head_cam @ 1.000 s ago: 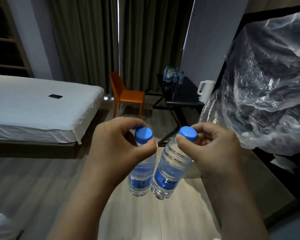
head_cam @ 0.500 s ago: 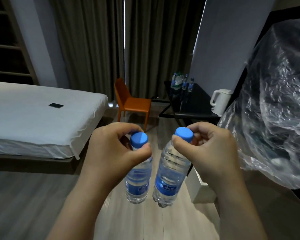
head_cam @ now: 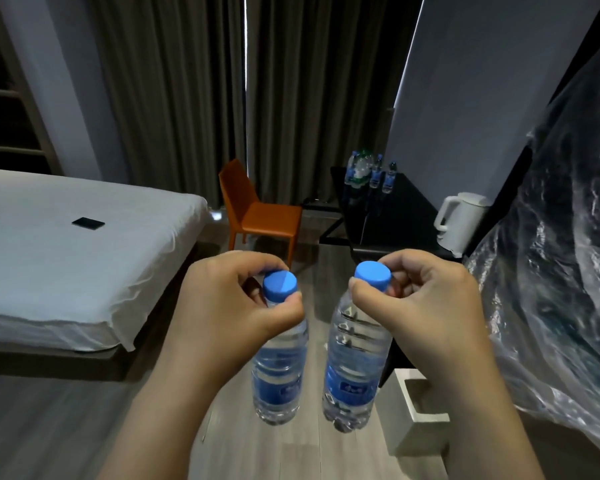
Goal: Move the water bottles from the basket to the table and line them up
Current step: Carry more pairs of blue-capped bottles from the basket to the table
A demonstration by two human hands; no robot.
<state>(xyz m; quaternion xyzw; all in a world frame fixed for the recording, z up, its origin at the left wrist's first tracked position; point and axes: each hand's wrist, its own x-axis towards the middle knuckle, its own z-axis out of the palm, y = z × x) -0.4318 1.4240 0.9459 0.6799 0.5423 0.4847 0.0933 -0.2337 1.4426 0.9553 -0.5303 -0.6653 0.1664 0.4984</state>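
Observation:
My left hand [head_cam: 222,306] pinches the neck of a clear water bottle [head_cam: 279,372] with a blue cap and blue label, which hangs over the floor. A second bottle of the same kind [head_cam: 355,368] hangs from my right hand [head_cam: 426,303], held just below its cap. The two bottles hang side by side, a little apart. Far ahead stands a black table [head_cam: 395,216] with several water bottles [head_cam: 369,171] grouped at its back edge. No basket is in view.
A white kettle [head_cam: 459,220] stands on the table's right side. An orange chair [head_cam: 253,213] is left of the table. A white bed [head_cam: 66,251] with a dark phone [head_cam: 88,223] fills the left. Crinkled clear plastic [head_cam: 561,271] bulges on the right; a white bin [head_cam: 413,414] is below it.
The view has moved forward toward the table, which now looks nearer. Both hands keep their hold on the bottles, which have drifted slightly apart.

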